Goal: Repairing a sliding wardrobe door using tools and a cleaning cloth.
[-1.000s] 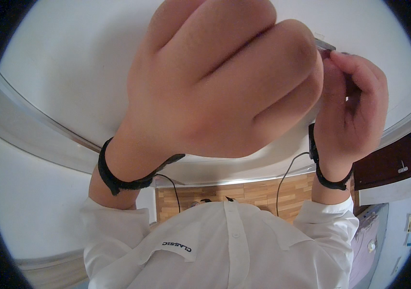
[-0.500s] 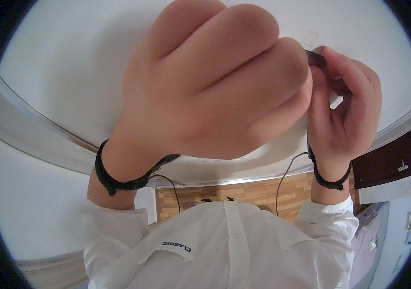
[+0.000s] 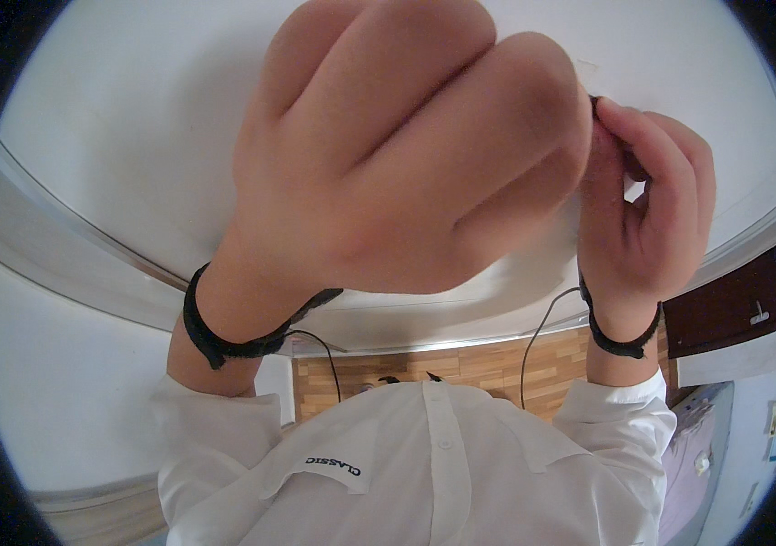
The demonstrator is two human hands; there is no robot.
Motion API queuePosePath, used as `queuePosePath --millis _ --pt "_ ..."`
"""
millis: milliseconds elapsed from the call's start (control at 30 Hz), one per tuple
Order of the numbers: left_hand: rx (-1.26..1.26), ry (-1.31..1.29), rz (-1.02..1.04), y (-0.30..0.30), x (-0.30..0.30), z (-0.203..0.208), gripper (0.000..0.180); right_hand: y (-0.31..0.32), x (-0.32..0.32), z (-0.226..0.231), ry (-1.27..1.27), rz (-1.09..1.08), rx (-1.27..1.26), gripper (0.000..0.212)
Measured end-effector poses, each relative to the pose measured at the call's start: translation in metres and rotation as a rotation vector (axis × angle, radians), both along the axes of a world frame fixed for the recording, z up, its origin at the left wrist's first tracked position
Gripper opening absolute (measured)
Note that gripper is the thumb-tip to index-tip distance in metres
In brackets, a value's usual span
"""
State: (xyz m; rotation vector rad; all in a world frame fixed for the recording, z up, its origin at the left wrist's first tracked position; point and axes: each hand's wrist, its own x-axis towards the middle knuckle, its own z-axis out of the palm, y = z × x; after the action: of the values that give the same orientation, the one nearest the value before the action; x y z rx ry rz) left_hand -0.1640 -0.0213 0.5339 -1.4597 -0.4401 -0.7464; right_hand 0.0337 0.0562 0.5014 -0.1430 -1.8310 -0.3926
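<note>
My left hand is raised close to the camera, its fingers curled in. The back of the hand hides the fingertips and whatever they may hold. Just to the right, my right hand is closed in a pinch between thumb and forefinger. A sliver of a small dark thing shows at its fingertips, beside the left hand's knuckles; its kind cannot be made out. The two hands are close together, above a white tabletop.
Black bands sit on both wrists, with thin black cables hanging down. The table's near edge curves in front of my white shirt. Below is a wooden floor. A dark brown panel and a pale purple cover lie at right.
My left hand has turned and its knuckles shifted slightly, now covering more of the dark thing. My right hand has moved marginally left and down, still pinching.
</note>
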Motion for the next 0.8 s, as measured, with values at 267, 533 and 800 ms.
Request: queuePosePath --millis 267,533,800 --pt "-0.011 0.003 0.055 0.0019 -0.0017 -0.0019 0.031 0.0025 -0.0014 -0.0012 0.014 -0.003 -0.013 0.02" --pt "-0.027 -0.001 0.057 0.0023 -0.0022 -0.0026 0.03 0.0028 -0.0019 -0.0034 0.023 -0.015 -0.011 0.019" --pt "-0.009 -0.004 0.052 0.005 -0.0014 -0.0023 0.029 0.004 -0.0021 -0.0018 0.025 -0.012 0.006 0.019"
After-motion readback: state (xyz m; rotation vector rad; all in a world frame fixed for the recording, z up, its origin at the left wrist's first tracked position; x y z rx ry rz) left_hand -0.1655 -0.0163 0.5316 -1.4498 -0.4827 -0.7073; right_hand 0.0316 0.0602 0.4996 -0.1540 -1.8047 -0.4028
